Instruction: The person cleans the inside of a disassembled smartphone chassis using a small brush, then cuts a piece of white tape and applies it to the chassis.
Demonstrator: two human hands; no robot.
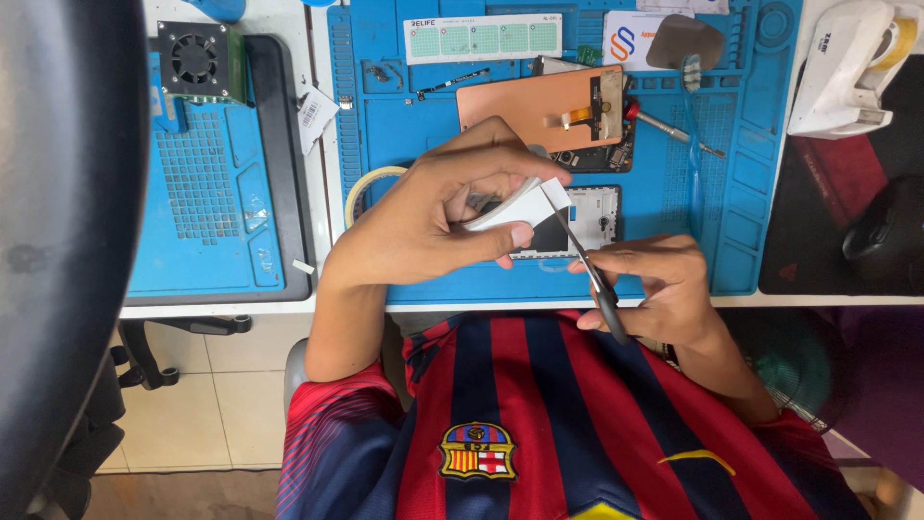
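- My left hand pinches a white strip btwn thumb and fingers, held up over the front edge of the blue mat, just above the tabletop.
- My right hand is closed round the scissors; blades point up-left w/ the tip touching the strip's right end.
- Strip looks thin, light, bendy – curls a bit where I hold it. I'd guess it creases or tears easily, so a soft pinch near the cut line, not at the far end, keeps it from flopping.
- Scissors are stiff, slim, dark handles; grip sits low at the handles, fingers wrapped tight.
- On the mat behind: a copper-coloured phone panel w/ a flex cable, a phone frame just beyond the strip, a screwdriver to the right.
- Tape roll lies left of my left hand, partly hidden.
- A small fan sits on a second mat, far left.
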